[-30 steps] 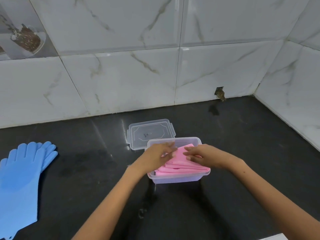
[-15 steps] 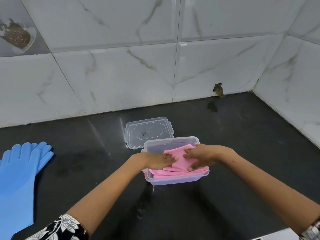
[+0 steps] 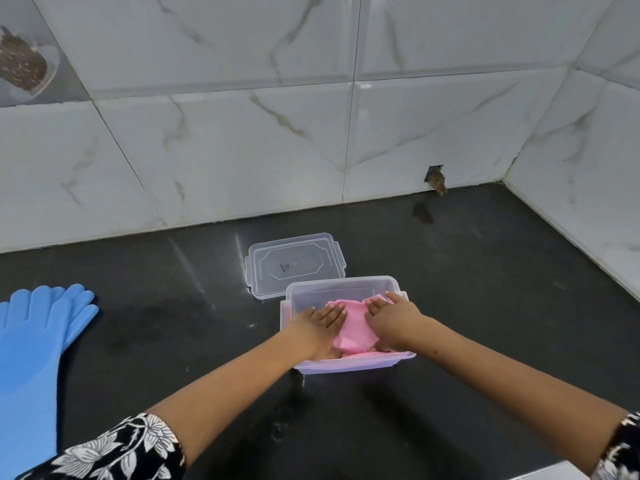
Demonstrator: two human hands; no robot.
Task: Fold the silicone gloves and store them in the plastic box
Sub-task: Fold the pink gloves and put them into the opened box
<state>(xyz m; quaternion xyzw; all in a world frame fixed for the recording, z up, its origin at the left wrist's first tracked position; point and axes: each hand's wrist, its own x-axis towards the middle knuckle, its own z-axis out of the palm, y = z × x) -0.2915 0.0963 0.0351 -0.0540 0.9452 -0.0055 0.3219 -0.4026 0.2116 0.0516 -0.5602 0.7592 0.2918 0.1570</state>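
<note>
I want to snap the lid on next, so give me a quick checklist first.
1. Pink gloves inside plastic box: ok.
2. Pink gloves below the rim: cannot tell, hands cover them.
3. Left hand and right hand clear of box: not ok, both press flat on the gloves.
4. Lid within reach, behind box: ok.
5. Blue gloves stored: not ok, lying unfolded on countertop.
</note>
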